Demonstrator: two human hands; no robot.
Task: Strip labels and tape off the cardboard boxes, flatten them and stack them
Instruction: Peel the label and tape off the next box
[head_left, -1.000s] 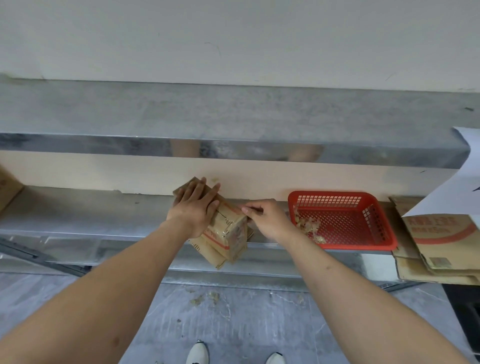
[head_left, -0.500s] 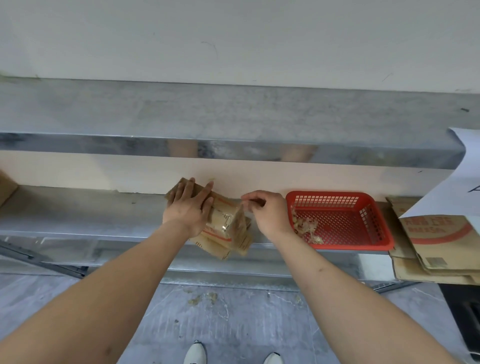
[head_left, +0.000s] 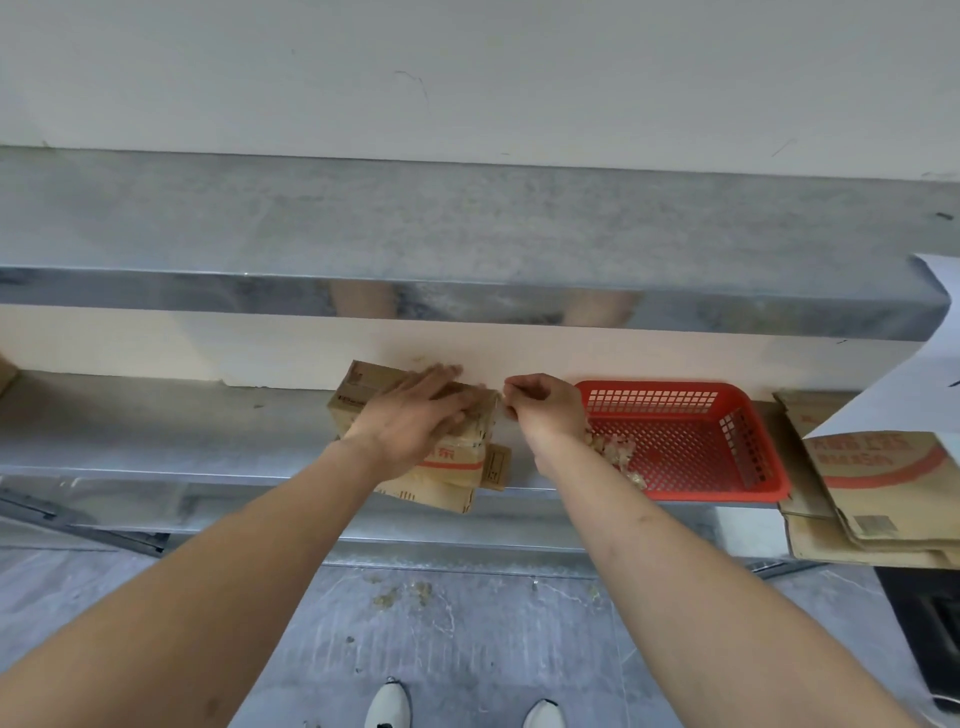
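The small brown cardboard box, crumpled, with red print and clear tape, is pressed onto the grey metal shelf under the flat, straight fingers of the left hand. At the box's right edge, something small, too small to identify, is pinched by the curled right hand. A red plastic mesh basket stands right of the box.

1. Shelf: dull grey metal, with a shiny, mirror-like front edge on the upper shelf.
2. Box: matt brown cardboard with red print.
3. Basket: glossy red perforated plastic.
4. Flattened boxes: matt brown cardboard.
5. Floor: grey, mottled, smooth-looking.
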